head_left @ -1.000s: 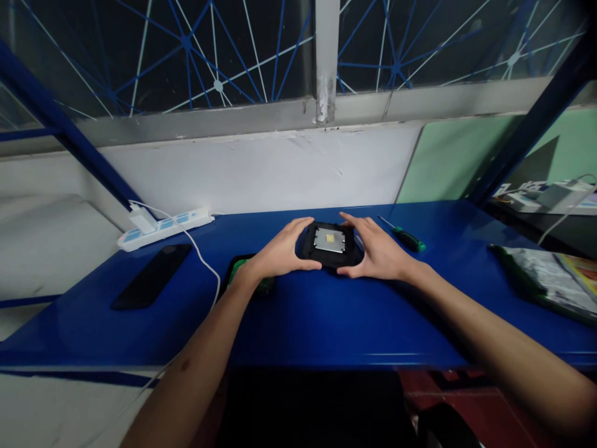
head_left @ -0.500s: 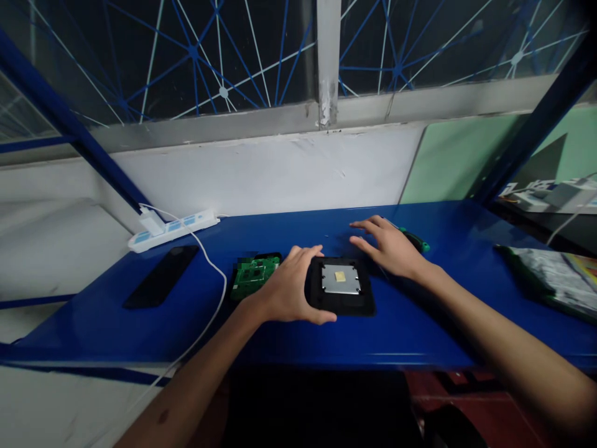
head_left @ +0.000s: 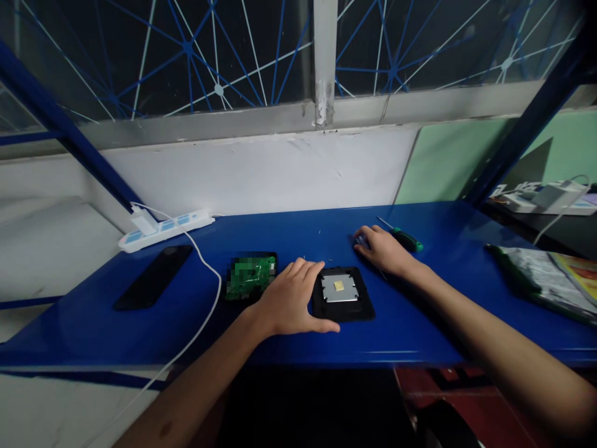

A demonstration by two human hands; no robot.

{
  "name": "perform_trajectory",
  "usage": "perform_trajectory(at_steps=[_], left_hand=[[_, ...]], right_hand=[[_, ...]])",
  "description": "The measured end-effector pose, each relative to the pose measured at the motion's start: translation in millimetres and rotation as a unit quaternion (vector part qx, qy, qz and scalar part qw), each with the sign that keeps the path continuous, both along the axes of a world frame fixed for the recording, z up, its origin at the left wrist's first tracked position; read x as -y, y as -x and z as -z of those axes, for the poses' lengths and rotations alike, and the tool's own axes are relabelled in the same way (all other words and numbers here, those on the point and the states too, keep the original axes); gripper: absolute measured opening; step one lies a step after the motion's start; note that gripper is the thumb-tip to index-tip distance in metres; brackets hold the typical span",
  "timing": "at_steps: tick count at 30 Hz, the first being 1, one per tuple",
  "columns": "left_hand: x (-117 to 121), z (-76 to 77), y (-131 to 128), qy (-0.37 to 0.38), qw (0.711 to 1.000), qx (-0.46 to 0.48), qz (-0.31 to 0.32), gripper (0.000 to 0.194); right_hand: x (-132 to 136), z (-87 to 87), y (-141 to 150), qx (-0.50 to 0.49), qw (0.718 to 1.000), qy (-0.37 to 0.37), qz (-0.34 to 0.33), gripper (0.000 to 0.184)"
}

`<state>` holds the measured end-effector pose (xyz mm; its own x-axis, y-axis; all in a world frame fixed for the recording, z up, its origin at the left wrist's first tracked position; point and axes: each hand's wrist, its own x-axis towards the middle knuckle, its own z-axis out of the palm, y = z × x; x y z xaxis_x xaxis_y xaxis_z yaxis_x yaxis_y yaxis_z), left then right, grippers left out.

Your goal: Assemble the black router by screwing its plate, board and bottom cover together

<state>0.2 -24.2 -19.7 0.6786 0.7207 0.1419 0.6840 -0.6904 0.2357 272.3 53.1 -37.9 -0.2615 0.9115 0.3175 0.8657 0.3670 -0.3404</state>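
Note:
On the blue table lies a black plastic cover (head_left: 367, 308) with a silver metal plate (head_left: 330, 290) and a small yellowish pad (head_left: 338, 285) in its middle. My left hand (head_left: 291, 298) grips its left side, fingers at the far edge and thumb at the near one. A green circuit board (head_left: 249, 275) sits in a black shell, left of that hand. My right hand (head_left: 380, 247) is at the table with curled fingers closed on a small, pale translucent thing that they mostly hide. Just beyond it lies a screwdriver (head_left: 407, 239) with a green and black handle.
Tiny bits, perhaps screws (head_left: 331, 260), lie beyond the cover. At left are a black phone (head_left: 153, 278), a white power strip (head_left: 168, 229) and a white cable (head_left: 218, 280) trailing over the front edge. A silvery plastic bag (head_left: 545, 274) lies at right.
The cover, held up in both hands at first, has come down onto the table nearer me. My right hand let go and moved right, its fingers curling. The circuit board is now uncovered to view.

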Motion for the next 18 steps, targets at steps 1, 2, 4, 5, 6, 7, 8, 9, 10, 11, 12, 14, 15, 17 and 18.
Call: perform_trajectory(at_steps=[1, 2, 4, 5, 6, 7, 8, 9, 10, 11, 12, 14, 15, 17, 18], left_hand=[[0, 0.8, 0, -0.001, 1.000, -0.006, 0.000, 0.117], [0, 1.6, 0, -0.004, 1.000, -0.008, 0.000, 0.117], [0, 3.0, -1, -0.010, 1.000, -0.004, -0.002, 0.113], [0, 3.7, -1, -0.012, 1.000, 0.001, -0.005, 0.111], [0, 4.4, -1, -0.013, 1.000, 0.007, -0.008, 0.109], [0, 5.0, -1, -0.013, 1.000, 0.011, -0.011, 0.108], [0, 5.5, -1, -0.013, 1.000, 0.015, -0.012, 0.108], [0, 5.9, -1, -0.014, 1.000, 0.018, -0.012, 0.107], [0, 6.2, -1, -0.016, 1.000, 0.021, -0.012, 0.106], [0, 6.4, -1, -0.018, 1.000, 0.024, -0.010, 0.105], [0, 6.5, -2, -0.020, 0.999, 0.025, -0.009, 0.104], [0, 6.4, -2, -0.021, 0.999, 0.025, -0.009, 0.103], [0, 6.2, -2, -0.021, 0.999, 0.023, -0.009, 0.104], [1, 5.7, -3, -0.021, 1.000, 0.020, -0.010, 0.104], [1, 5.4, -3, -0.020, 1.000, 0.018, -0.010, 0.105]], right_hand=[[0, -2.1, 0, -0.009, 1.000, -0.005, -0.004, 0.030], [0, -5.0, 1, -0.019, 1.000, -0.013, -0.006, 0.032], [4, -12.8, 3, -0.043, 0.998, -0.037, -0.004, 0.039], [7, -17.1, 5, -0.060, 0.997, -0.054, 0.000, 0.043], [10, -21.1, 8, -0.083, 0.994, -0.075, 0.005, 0.046], [14, -24.6, 10, -0.132, 0.986, -0.104, 0.002, 0.046], [19, -27.3, 14, -0.171, 0.977, -0.128, -0.006, 0.046], [24, -29.1, 17, -0.195, 0.971, -0.141, -0.015, 0.046], [28, -30.1, 20, -0.211, 0.965, -0.150, -0.026, 0.046], [33, -30.4, 23, -0.223, 0.962, -0.156, -0.037, 0.046], [37, -30.1, 25, -0.229, 0.959, -0.157, -0.050, 0.045], [42, -28.9, 28, -0.229, 0.958, -0.160, -0.070, 0.043], [44, -28.4, 29, -0.226, 0.958, -0.162, -0.076, 0.042], [45, -27.6, 29, -0.223, 0.957, -0.169, -0.078, 0.042], [45, -27.4, 29, -0.224, 0.956, -0.173, -0.075, 0.042]])
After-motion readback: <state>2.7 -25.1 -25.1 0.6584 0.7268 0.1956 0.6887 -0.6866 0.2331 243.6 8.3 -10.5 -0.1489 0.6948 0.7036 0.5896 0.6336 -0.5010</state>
